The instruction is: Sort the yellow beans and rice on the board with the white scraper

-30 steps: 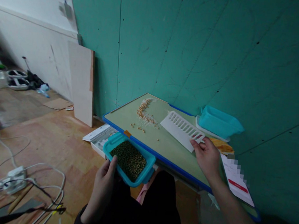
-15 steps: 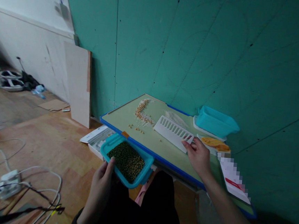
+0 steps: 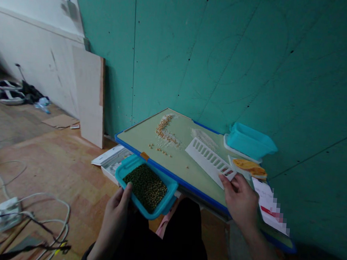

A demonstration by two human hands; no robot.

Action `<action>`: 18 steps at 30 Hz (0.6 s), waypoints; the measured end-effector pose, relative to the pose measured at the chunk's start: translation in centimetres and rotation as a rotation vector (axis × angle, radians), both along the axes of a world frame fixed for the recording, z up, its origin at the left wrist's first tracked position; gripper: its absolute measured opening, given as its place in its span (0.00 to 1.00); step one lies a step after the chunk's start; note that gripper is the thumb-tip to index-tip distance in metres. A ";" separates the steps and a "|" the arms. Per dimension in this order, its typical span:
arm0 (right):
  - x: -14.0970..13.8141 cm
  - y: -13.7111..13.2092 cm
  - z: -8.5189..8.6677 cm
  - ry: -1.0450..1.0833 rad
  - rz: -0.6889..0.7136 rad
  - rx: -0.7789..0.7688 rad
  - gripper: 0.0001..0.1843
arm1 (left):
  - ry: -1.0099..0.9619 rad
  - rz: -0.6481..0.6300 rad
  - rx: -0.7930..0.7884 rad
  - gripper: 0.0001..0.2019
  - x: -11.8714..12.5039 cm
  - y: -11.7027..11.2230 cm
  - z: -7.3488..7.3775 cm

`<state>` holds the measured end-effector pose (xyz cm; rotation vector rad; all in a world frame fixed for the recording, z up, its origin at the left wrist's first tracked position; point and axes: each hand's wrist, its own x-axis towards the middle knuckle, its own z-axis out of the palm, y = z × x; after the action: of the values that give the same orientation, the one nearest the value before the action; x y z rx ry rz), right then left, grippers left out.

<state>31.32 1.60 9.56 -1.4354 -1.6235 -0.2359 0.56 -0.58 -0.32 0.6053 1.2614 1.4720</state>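
My left hand (image 3: 117,208) grips the near corner of a teal plastic tub (image 3: 168,194) filled with small green beans (image 3: 146,186), held just below the blue front edge of a small green-topped table (image 3: 136,134). My right hand (image 3: 240,200) pinches the near end of a white slotted plastic board (image 3: 209,160) that lies flat on the table. A pile of yellow beans (image 3: 165,131) is scattered on the table's far left part, left of the board.
An empty teal tub (image 3: 250,142) on a white lid and a white dish of yellow stuff (image 3: 249,167) sit at the table's right. Papers (image 3: 271,211) lie at its right end. A green wall stands behind. Cables and a power strip (image 3: 5,214) cover the wooden floor at left.
My right hand has drawn the white slotted board back to the right and toward me, away from the yellow beans. My left hand and the tub have stayed put.
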 end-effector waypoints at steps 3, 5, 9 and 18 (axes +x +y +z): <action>0.4 -3.2 -0.6 -0.194 -0.130 0.123 0.13 | 0.003 0.001 -0.002 0.24 0.0 -0.1 0.2; 0.0 -4.8 -1.0 -0.320 -0.159 0.192 0.12 | 0.012 0.009 0.002 0.24 0.2 -0.2 0.5; -2.2 -6.3 -1.4 -0.547 -0.106 0.282 0.05 | 0.022 0.041 0.009 0.24 0.6 -0.4 1.4; -8.1 -4.7 -0.8 -0.369 0.141 0.273 0.09 | 0.021 0.044 0.031 0.23 0.5 0.2 1.7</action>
<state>23.22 -3.07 8.76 -1.1084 -1.8939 -0.6450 1.11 -0.42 1.38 0.6181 1.2770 1.5271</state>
